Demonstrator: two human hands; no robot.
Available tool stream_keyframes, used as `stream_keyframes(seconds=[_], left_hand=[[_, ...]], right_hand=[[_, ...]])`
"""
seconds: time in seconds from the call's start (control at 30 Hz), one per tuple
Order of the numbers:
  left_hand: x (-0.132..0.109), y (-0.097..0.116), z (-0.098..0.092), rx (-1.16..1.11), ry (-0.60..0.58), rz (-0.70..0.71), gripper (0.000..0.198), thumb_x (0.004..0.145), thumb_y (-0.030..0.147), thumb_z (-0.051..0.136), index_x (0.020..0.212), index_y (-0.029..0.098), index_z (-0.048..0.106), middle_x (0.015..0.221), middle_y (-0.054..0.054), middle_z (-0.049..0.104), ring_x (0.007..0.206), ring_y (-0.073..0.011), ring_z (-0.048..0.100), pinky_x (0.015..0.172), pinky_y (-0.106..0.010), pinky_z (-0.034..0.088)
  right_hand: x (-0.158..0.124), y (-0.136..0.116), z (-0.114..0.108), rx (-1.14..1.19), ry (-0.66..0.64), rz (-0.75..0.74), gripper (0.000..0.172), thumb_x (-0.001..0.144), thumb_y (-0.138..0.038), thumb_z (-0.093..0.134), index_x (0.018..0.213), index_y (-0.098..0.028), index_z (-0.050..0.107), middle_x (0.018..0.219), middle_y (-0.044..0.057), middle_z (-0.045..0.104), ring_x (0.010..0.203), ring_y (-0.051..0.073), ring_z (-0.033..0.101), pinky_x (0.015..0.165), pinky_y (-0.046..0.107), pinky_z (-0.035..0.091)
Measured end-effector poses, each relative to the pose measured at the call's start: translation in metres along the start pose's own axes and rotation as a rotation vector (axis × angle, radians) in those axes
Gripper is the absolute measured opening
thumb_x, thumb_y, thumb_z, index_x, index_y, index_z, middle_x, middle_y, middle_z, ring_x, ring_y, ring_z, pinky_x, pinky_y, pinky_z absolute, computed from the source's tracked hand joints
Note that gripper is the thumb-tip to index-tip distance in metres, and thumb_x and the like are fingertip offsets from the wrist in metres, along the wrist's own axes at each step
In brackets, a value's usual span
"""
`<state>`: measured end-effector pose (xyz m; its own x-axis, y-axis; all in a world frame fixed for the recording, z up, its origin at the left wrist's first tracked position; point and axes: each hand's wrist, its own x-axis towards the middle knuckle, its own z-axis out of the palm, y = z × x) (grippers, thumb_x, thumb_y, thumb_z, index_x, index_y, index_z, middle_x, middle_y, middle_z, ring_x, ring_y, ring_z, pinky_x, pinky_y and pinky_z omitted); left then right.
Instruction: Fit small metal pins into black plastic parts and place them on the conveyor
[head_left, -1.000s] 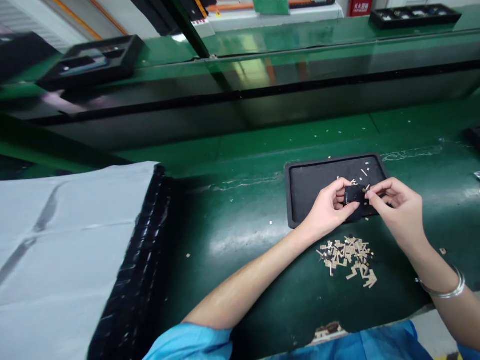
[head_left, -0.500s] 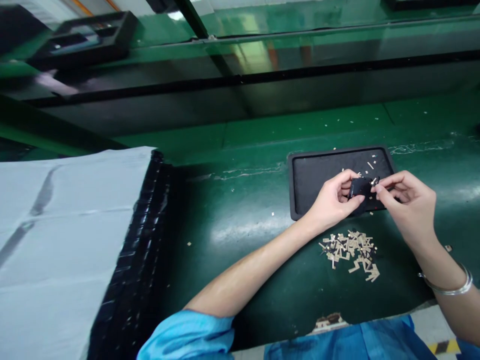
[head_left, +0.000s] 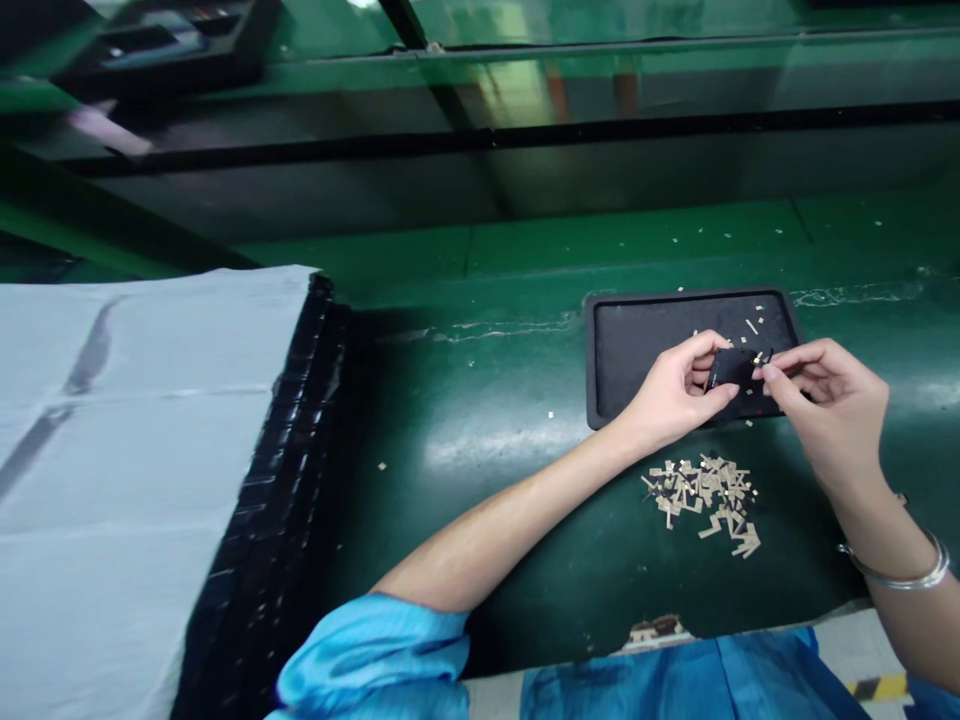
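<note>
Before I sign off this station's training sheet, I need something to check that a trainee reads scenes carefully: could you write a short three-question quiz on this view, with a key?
1. True or false: the left hand holds a small black part.

2. Where does the pile of small pale and dark pieces lie?
A) on the grey sheet
B) directly on the green tabletop
C) inside the black tray

3. Fill in the word: the silver bangle is worn on the person's ____ wrist.

Key: 1 true; 2 B; 3 right.
</note>
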<state>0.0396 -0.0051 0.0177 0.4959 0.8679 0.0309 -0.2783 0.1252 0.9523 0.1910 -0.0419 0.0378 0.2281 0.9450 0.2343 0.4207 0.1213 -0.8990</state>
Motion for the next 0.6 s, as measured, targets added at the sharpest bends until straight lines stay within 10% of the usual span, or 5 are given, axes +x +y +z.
stream_keyframes(seconds=[0.6], left_hand=[[0.0003,0.0029,0.0010,0.018,-0.013,-0.021,0.021,0.070,0.017,0.065,0.085,0.016,0.049,0.079,0.001,0.056,0.070,-0.0074,0.055,0.067,-0.020,0.044]], right_hand=[[0.0029,0.0064,-0.0029,-0.029,-0.021,-0.012,0.003,0.075,-0.021,0.068,0.074,-0.022,0.065,0.071,0.000,0.065,0.059,0.012,0.059,0.052,0.024,0.048]])
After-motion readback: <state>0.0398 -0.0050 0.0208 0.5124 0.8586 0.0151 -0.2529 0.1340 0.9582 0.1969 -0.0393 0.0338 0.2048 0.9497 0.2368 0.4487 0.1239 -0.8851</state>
